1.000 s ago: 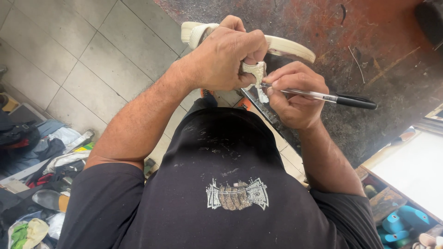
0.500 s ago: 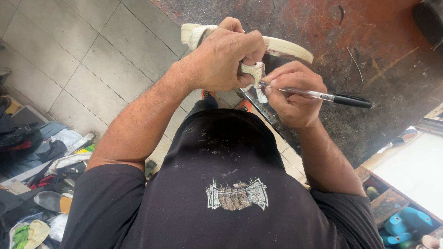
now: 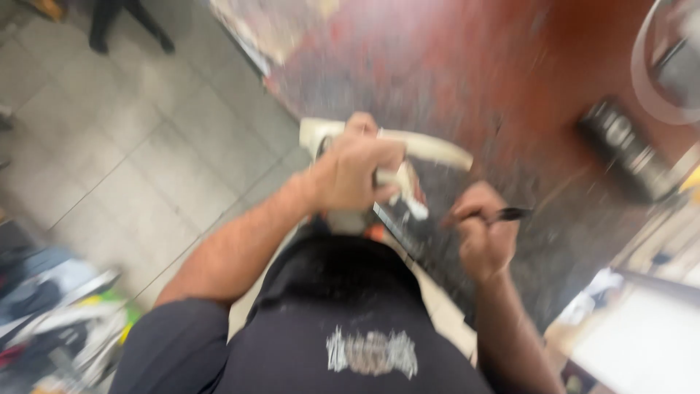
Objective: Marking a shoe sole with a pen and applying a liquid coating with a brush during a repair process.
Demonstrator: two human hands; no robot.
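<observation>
The left hand (image 3: 357, 175) is seen closed, fingers curled over the top of a cream-coloured curved piece (image 3: 430, 148), which is gripped at its middle above the near edge of the workbench (image 3: 510, 80). A pale strip of the same piece is shown sticking out to the left of the knuckles and another sweeping off to the right and far side; a small white bit hangs below the fingers. The whole view is smeared by motion blur, so finer detail of the piece cannot be told.

Just to the right and a little nearer, the right hand (image 3: 483, 237) is held in a fist around a black pen (image 3: 510, 214), whose dark barrel is pointed out to the right past the knuckles. The 2 hands are kept close but apart, with a small gap of bench between them. A flat dark tool with a bright edge (image 3: 394, 226) is caught lying under that gap at the bench's near edge.

Further out, the bench top is shown reddish-brown and speckled grey. A dark cylindrical object (image 3: 623, 149) is seen lying well to the right of the hands. To the left, grey floor tiles (image 3: 146, 146) are spread out, and a heap of mixed clutter (image 3: 51, 321) is glimpsed at the near left. The person's black shirt (image 3: 343, 321) fills the near middle.
</observation>
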